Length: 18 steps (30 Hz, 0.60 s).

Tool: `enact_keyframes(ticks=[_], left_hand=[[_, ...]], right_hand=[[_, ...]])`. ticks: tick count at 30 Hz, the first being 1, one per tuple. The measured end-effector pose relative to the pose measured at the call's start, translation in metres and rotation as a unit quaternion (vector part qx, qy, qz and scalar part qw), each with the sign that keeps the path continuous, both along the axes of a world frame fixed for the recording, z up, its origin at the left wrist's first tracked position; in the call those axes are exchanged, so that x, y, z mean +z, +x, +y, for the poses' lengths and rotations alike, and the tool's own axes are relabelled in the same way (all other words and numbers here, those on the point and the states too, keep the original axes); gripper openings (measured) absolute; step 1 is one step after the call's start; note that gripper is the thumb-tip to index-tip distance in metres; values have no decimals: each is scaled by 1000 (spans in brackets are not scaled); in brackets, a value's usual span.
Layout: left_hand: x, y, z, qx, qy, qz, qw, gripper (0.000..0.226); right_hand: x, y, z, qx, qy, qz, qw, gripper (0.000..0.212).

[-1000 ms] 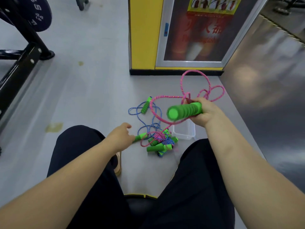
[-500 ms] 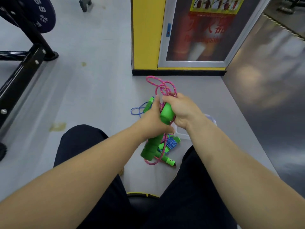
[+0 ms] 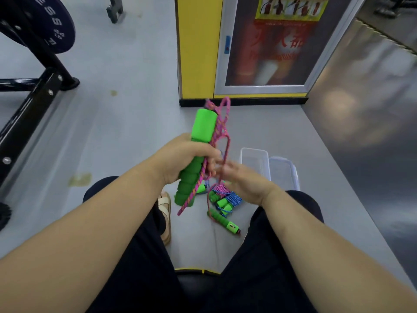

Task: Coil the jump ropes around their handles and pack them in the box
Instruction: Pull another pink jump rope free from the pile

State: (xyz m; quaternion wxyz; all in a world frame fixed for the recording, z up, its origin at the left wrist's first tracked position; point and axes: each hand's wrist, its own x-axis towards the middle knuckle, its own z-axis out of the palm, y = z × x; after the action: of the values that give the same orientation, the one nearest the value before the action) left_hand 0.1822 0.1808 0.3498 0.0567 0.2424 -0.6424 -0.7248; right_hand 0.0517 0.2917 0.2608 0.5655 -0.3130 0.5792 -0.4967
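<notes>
Two grips are at work over the floor (image 3: 135,132). The left grip (image 3: 189,159) is clenched round the green handles (image 3: 204,125), held upright with one pink rope (image 3: 222,123) looped along them. The right grip (image 3: 246,184) is blurred at the rope's strands; whether it pinches them cannot be told. Below lies one heap (image 3: 225,199) of wound ropes, beside one clear box (image 3: 253,154) and one lid (image 3: 284,175). Half a second earlier the right grip clasped the handles' top; it has dropped lower.
</notes>
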Motion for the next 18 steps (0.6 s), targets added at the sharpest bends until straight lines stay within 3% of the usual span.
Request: enact_keyframes(ticks=[3, 5, 7, 10, 12, 14, 18], left_hand=[[1, 0, -18, 155, 93, 43, 983, 45], [-4, 9, -43, 286, 186, 75, 937, 38], [-16, 25, -69, 375, 250, 53, 891, 28], [-37, 39, -77, 408, 273, -1, 871, 22], [-44, 32, -63, 379, 255, -8, 890, 18], [-48, 18, -38, 309, 198, -10, 930, 16], [-41, -2, 3, 152, 77, 12, 985, 17]], right_hand=[[-23, -2, 7, 63, 109, 221, 967, 8], [-31, -17, 17, 12, 163, 324, 932, 22], [-27, -31, 27, -58, 165, 315, 933, 26], [-6, -35, 23, -73, 140, 315, 936, 21], [11, -26, 9, -27, 119, 394, 911, 23], [30, -12, -5, 34, 85, 451, 888, 26], [55, 6, -27, 85, 24, 497, 863, 30]])
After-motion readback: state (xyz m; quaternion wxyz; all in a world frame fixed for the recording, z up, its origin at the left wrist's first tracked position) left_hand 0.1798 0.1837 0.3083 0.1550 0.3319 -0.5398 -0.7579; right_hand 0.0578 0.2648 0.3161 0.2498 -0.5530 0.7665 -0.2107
